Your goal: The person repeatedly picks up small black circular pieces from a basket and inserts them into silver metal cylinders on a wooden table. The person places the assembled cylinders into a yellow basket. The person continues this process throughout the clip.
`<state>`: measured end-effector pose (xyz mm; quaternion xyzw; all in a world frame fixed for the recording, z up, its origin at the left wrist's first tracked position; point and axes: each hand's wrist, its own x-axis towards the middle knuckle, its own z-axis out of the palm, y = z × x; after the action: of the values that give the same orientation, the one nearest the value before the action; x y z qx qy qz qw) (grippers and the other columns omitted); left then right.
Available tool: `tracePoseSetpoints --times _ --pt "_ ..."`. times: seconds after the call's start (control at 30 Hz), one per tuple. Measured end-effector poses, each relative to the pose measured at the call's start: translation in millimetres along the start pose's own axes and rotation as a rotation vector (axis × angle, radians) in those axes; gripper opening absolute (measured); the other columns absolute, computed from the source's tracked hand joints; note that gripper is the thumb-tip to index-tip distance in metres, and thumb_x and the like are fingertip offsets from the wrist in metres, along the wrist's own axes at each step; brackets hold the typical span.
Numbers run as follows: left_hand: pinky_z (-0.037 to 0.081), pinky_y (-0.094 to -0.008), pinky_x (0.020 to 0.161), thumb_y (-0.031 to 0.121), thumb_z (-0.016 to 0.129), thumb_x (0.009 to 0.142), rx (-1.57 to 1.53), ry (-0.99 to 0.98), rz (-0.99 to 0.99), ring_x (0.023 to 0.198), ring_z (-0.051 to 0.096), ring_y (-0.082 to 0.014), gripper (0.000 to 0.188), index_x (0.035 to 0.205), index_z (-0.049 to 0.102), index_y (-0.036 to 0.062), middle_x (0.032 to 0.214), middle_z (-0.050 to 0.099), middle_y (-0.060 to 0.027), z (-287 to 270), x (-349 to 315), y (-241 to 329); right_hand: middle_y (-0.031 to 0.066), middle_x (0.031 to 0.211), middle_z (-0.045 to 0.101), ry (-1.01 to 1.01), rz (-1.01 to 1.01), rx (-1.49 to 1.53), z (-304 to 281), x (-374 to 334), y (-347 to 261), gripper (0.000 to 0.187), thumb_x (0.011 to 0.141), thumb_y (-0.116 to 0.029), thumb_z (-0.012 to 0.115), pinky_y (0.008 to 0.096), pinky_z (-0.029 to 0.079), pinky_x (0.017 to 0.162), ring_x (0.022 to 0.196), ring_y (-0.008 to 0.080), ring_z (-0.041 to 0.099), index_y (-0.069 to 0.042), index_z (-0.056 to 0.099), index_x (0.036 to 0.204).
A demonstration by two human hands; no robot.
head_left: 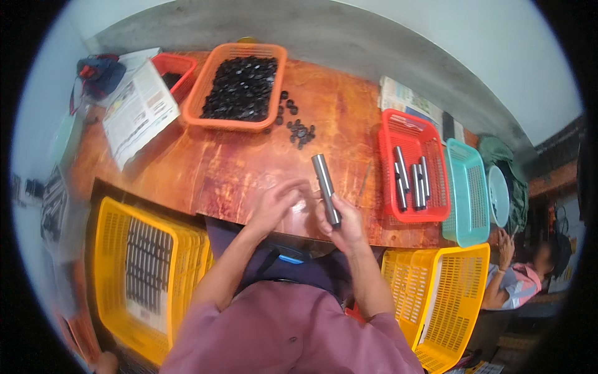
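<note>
My right hand point(344, 220) is closed around a silver metal tube point(323, 182) with a black lower end, held tilted above the table's near edge. Just left of it, my left hand point(278, 202) hovers apart from the tube, its fingers loosely bent and nothing visible in them. Beyond my hands, small black caps point(301, 133) lie loose on the wooden table point(243, 171). An orange basket point(192, 103) at the back holds a heap of similar black pieces. To the right, a red basket point(387, 167) contains several silver tubes point(418, 186) with black ends.
A teal basket point(467, 234) and a pale bowl point(498, 196) sit at the right. Yellow crates point(106, 262) stand below the table on the left, another yellow crate point(476, 293) on the right. Newspaper point(140, 115) lies back left. Another person point(517, 280) is at far right.
</note>
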<state>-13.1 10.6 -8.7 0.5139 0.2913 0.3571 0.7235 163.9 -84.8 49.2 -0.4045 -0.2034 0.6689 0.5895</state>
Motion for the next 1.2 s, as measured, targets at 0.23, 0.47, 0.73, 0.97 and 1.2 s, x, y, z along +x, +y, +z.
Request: tracePoseSetpoints --times 0.23,0.47,0.73,0.97,1.2 --pt "0.058 -0.0331 0.086 0.017 0.062 0.103 -0.368 -0.028 -0.146 0.099 0.069 -0.0181 0.041 0.138 0.053 -0.0033 0.114 0.068 -0.0116 8 6 -8 0.0094 0.074 0.059 -0.072 0.117 -0.001 5 15 32 0.042 0.109 -0.039 0.042 0.026 0.04 0.049 0.053 0.0139 0.049 -0.002 0.058 0.121" --pt "0.055 -0.0278 0.066 0.012 0.063 0.101 -0.353 0.009 -0.124 0.081 0.066 -0.0128 0.029 0.126 0.059 -0.0018 0.104 0.067 -0.006 8 19 -8 0.009 0.087 0.065 0.06 0.063 -0.381 -9 19 40 0.029 0.107 -0.031 0.051 0.0254 0.047 0.056 0.061 0.013 0.057 -0.003 0.056 0.113" --pt "0.058 -0.0352 0.093 0.008 0.062 0.1 -0.241 0.027 -0.191 0.107 0.068 -0.0214 0.046 0.142 0.048 -0.0064 0.117 0.066 -0.0126 1 22 -16 0.0062 0.08 0.065 0.041 0.031 -0.612 -10 28 50 0.021 0.105 -0.024 0.055 0.0234 0.046 0.046 0.054 0.0107 0.059 -0.003 0.055 0.108" --pt "0.057 -0.0371 0.095 0.007 0.062 0.1 -0.221 0.034 -0.14 0.11 0.068 -0.025 0.052 0.146 0.044 -0.007 0.121 0.066 -0.0171 2 22 -22 0.0041 0.072 0.063 0.045 0.053 -0.639 -12 32 51 0.02 0.105 -0.024 0.057 0.0231 0.044 0.043 0.05 0.0104 0.058 -0.003 0.055 0.106" --pt "0.06 -0.0387 0.089 0.01 0.06 0.102 -0.512 0.113 -0.049 0.104 0.068 -0.0267 0.049 0.145 0.043 -0.0039 0.121 0.063 -0.0174 -3 17 -28 0.0051 0.074 0.066 0.095 -0.054 -1.027 -16 39 21 0.031 0.102 -0.027 0.06 0.0323 0.052 0.06 0.064 0.0166 0.066 0.002 0.069 0.099"
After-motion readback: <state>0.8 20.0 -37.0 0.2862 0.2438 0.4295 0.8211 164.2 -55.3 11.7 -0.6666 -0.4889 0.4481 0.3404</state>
